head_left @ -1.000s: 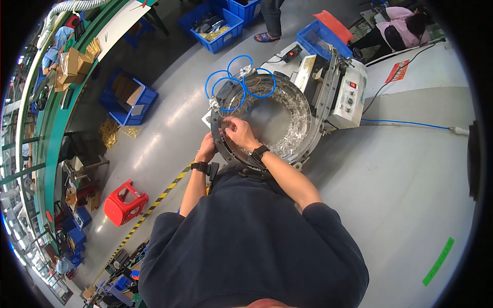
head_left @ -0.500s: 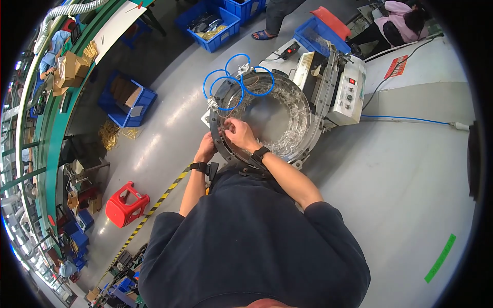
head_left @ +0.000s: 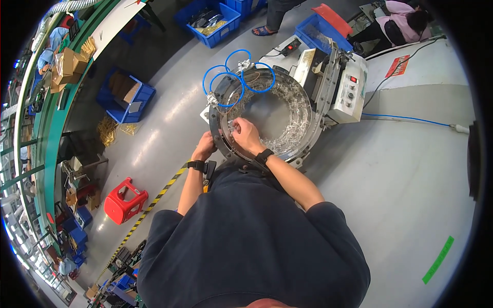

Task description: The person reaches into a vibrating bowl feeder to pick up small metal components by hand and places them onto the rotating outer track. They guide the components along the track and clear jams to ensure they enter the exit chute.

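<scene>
A round metal feeder bowl (head_left: 303,102) full of small shiny metal parts (head_left: 295,110) stands in front of me. My left hand (head_left: 205,148) rests on the bowl's outer rim at the near left. My right hand (head_left: 245,133) reaches over the rim onto the inner track, its fingers pinched around small parts. Blue air hoses (head_left: 226,82) loop over the bowl's far left edge. A dark band sits on each wrist.
A white control box (head_left: 346,92) with buttons adjoins the bowl on the right. Blue crates (head_left: 213,18) and a red stool (head_left: 123,200) stand on the grey floor. Yellow-black tape (head_left: 154,203) runs past my left. Another person (head_left: 398,20) sits at the far right.
My right hand has shifted slightly along the bowl's inner track. My left hand stays on the rim.
</scene>
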Tool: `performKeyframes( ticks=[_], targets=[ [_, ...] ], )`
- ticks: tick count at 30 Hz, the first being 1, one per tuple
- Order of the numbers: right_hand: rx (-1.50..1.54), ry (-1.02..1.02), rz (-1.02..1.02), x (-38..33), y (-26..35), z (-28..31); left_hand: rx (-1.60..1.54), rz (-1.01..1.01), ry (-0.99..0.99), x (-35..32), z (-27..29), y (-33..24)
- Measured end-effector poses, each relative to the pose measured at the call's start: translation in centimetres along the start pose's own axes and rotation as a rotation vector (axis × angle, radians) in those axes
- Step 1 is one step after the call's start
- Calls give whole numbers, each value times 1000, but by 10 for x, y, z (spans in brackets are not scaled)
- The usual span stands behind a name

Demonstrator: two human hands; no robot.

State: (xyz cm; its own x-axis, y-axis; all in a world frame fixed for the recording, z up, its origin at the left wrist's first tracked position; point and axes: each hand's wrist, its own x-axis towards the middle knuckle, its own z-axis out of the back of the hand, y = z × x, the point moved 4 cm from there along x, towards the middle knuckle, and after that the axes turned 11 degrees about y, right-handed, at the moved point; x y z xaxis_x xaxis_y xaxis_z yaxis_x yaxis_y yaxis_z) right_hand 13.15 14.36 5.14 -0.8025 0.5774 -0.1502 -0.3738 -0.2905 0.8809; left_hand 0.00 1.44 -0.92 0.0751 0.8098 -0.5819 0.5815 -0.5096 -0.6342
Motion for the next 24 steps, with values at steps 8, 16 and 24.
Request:
performKeyframes(
  ticks=[8, 16, 24],
  targets=[
    [92, 32, 28, 6, 18, -7, -215, -119, -143, 7, -16, -1],
    [66, -6, 42, 4, 17, -11, -136, -121, -133, 3, -9, 4],
    [80, -8, 46, 5, 21, -9, -228, -201, -105, 10, -10, -1]
  ],
)
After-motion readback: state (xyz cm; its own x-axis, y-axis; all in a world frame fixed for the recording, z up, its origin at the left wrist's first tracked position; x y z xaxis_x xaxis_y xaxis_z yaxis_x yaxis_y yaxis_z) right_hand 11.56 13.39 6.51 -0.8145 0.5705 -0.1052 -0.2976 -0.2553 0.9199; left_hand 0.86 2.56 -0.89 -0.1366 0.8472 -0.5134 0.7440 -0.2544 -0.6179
